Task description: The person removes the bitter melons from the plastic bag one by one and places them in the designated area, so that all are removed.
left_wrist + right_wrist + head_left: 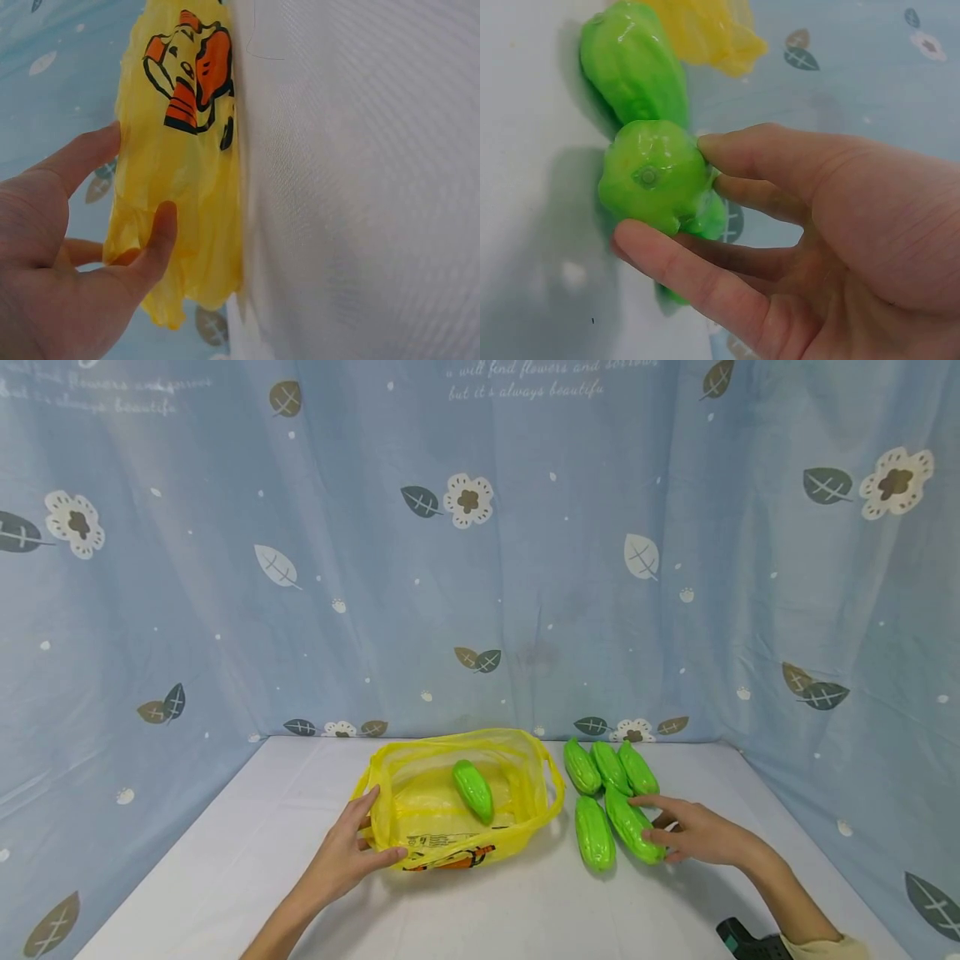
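Observation:
A yellow plastic bag (465, 852) with an orange cartoon print stands with its mouth wide, and one green ribbed gourd (474, 792) lies inside it. My left hand (348, 852) touches the bag's left end, its fingers spread around the corner; in the left wrist view the fingers rest against the yellow plastic. To the right of the bag, my right hand (693, 831) holds the lower end of a green gourd (630, 828) between thumb and fingers. The right wrist view shows this gourd (656, 176) end-on, with fingertips on opposite sides. Its far end lies close to the other gourds.
Beside the held gourd lies another gourd (595, 835). Several more green gourds (581, 767) form a row behind, near the table's back edge. A white cloth covers the table (450, 927). A blue patterned curtain (480, 568) rises behind and at both sides.

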Action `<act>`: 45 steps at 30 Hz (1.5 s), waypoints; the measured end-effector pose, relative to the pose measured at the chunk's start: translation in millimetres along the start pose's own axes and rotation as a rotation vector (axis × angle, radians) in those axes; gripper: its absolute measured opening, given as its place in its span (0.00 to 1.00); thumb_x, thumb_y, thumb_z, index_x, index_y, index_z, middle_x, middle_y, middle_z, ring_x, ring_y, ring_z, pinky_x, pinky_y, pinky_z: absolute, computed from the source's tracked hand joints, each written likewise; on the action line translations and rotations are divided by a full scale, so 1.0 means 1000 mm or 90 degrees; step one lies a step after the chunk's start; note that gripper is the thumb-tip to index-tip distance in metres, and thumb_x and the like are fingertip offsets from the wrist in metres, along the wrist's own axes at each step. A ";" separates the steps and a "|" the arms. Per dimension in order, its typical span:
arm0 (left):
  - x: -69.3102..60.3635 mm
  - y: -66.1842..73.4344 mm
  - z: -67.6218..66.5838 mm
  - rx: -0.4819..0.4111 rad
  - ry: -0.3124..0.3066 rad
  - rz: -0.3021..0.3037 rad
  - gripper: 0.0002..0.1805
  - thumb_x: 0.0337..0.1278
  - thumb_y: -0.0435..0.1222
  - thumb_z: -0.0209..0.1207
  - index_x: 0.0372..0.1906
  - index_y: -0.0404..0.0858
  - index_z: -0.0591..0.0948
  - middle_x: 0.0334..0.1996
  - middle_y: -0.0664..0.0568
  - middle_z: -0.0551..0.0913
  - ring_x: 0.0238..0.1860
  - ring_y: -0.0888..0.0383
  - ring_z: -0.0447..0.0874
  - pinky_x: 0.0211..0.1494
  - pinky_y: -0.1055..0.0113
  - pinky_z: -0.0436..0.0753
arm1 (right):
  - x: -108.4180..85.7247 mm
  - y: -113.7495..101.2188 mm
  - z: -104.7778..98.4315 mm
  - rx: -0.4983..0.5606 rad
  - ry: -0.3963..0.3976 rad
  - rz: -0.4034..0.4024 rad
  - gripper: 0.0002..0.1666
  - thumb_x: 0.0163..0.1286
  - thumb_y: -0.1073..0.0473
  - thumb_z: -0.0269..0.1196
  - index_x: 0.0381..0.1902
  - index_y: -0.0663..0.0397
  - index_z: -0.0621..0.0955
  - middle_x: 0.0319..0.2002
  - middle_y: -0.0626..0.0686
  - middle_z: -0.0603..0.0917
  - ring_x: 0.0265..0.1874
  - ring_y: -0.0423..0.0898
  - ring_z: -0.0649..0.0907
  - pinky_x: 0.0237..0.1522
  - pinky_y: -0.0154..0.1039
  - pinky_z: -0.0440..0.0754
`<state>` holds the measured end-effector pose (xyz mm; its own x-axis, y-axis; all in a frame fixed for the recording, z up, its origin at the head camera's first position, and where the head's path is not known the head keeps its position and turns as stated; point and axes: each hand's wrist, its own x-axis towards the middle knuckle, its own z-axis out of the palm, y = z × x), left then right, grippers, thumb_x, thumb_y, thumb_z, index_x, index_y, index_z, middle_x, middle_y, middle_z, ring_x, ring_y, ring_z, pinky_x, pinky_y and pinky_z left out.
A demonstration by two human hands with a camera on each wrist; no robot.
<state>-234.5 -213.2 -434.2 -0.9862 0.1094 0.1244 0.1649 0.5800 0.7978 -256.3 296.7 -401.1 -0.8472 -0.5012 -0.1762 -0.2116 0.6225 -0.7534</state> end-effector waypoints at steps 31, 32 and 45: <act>0.000 -0.002 0.002 0.002 0.001 0.005 0.57 0.45 0.45 0.75 0.77 0.36 0.54 0.72 0.40 0.61 0.62 0.42 0.74 0.52 0.64 0.84 | -0.001 0.002 0.000 0.009 -0.026 -0.023 0.36 0.74 0.54 0.58 0.72 0.67 0.62 0.43 0.60 0.85 0.35 0.53 0.85 0.33 0.42 0.85; 0.000 -0.002 0.002 0.000 0.001 0.005 0.57 0.45 0.44 0.75 0.77 0.36 0.54 0.72 0.40 0.61 0.62 0.42 0.74 0.52 0.64 0.84 | -0.001 0.002 -0.001 0.013 -0.027 -0.021 0.36 0.74 0.54 0.58 0.72 0.67 0.62 0.43 0.60 0.85 0.35 0.53 0.85 0.33 0.43 0.85; -0.001 0.001 0.000 -0.001 0.002 0.018 0.56 0.45 0.44 0.75 0.77 0.35 0.55 0.71 0.39 0.62 0.62 0.43 0.74 0.50 0.67 0.84 | 0.000 -0.006 -0.008 -0.021 -0.019 -0.013 0.36 0.74 0.53 0.58 0.70 0.70 0.63 0.45 0.61 0.84 0.38 0.53 0.85 0.33 0.43 0.86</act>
<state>-233.1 -212.9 -433.8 -0.9811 0.1228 0.1496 0.1931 0.5747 0.7952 -258.5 298.1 -391.8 -0.8278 -0.5311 -0.1810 -0.2445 0.6318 -0.7356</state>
